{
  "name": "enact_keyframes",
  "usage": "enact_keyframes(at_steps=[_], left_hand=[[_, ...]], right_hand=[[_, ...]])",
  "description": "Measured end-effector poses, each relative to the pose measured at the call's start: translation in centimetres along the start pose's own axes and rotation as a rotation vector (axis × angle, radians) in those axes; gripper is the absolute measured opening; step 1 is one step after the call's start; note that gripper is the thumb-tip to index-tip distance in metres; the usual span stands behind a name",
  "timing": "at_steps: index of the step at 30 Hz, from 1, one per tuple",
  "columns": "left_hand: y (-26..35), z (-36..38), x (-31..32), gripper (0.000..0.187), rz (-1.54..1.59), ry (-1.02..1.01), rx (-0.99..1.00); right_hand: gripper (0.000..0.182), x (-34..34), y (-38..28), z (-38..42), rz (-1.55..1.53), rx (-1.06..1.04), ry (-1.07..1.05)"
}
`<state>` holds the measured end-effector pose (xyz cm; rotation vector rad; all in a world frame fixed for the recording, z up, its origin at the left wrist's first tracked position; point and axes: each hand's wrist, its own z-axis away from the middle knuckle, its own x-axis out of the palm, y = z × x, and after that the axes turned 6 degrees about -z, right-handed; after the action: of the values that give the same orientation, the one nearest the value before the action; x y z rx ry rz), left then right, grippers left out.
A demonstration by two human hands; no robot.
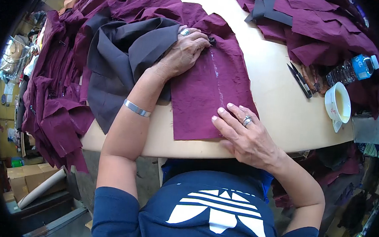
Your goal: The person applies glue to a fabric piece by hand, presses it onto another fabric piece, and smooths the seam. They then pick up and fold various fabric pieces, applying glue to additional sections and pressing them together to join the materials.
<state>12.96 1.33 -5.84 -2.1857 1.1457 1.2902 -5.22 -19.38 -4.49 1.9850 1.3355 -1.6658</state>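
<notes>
Pale surface (281,106) below, the maroon fabric panel (197,99) lies under my spread right grip (250,138) and curled left grip (184,53); I can't tell if that pinches.

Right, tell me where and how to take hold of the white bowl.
Take the white bowl by the tab jutting from its near edge, probably best coming from the near side: the tab points that way, while the bottle crowds the bowl's far side.

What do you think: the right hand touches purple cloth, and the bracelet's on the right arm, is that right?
Not quite: the head view shows the bracelet on the left arm. The right hand does touch purple cloth.
</notes>
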Motion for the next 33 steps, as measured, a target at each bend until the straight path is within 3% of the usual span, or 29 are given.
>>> enact_keyframes(at_steps=[4, 5, 8, 9, 11, 12, 14, 15, 16, 18, 20, 23, 26, 27, 33], left_hand=[[0.0, -0.2, -0.6, 0.016, 0.017, -0.061, 0.058], [0.0, -0.1, -1.1, 0.018, 0.017, -0.082, 0.088], [1.0, -0.5, -5.0, 0.024, 0.207, -0.479, -0.141], [-1.1, 1.7, -4.3, 0.035, 0.227, -0.226, 0.198], [-1.5, 2.7, -6.4, 0.05, 0.64, -0.518, -0.417], [-1.6, 3.6, -6.8, 0.051, 0.753, -0.496, -0.536], [0.0, 4.0, -7.2, 0.053, 0.888, -0.462, -0.467], [1.5, 3.4, -7.7, 0.054, 0.938, -0.474, -0.399], [3.0, 1.8, -8.4, 0.054, 0.955, -0.591, -0.327], [4.8, 0.8, -8.1, 0.042, 1.085, -0.43, -0.472], [5.1, 0.7, -7.4, 0.034, 1.252, -0.343, -0.589], [4.6, 0.9, -7.0, 0.026, 1.36, -0.243, -0.751], [4.5, 1.1, -6.1, 0.023, 1.23, -0.087, -1.047], [3.8, 1.3, -6.4, 0.062, 1.287, -0.285, -0.907], [6.4, 1.2, -6.5, 0.052, 1.085, -0.072, -1.025]], right_hand=[[0.044, 0.1, 0.4, -2.1, 0.081, -0.046, -0.032], [0.043, -0.5, 0.4, -2.7, -0.046, -0.016, 0.011], [0.04, -4.4, -0.4, -5.0, -0.661, 0.135, 0.27], [0.039, -5.8, 0.1, -5.7, -0.63, 0.118, 0.442], [0.038, -9.6, 2.2, -6.9, -0.803, 0.177, 0.659], [0.039, -11.2, 3.7, -7.3, -1.005, 0.251, 0.703], [0.04, -11.7, 8.5, -7.5, -1.174, 0.406, 0.75], [0.04, -10.9, 10.9, -7.8, -1.117, 0.428, 0.743], [0.041, -9.5, 13.2, -8.1, -1.062, 0.448, 0.733], [0.041, -7.0, 15.1, -8.6, -1.039, 0.592, 0.721], [0.041, -4.7, 16.7, -8.6, -1.065, 0.595, 0.821], [0.04, -2.7, 18.1, -8.0, -1.083, 0.605, 0.704], [0.039, -3.3, 17.8, -7.8, -1.063, 0.646, 0.63], [0.039, -3.4, 17.5, -7.9, -1.061, 0.63, 0.661], [0.036, -4.3, 16.4, -7.3, -1.126, 0.666, 0.686]])
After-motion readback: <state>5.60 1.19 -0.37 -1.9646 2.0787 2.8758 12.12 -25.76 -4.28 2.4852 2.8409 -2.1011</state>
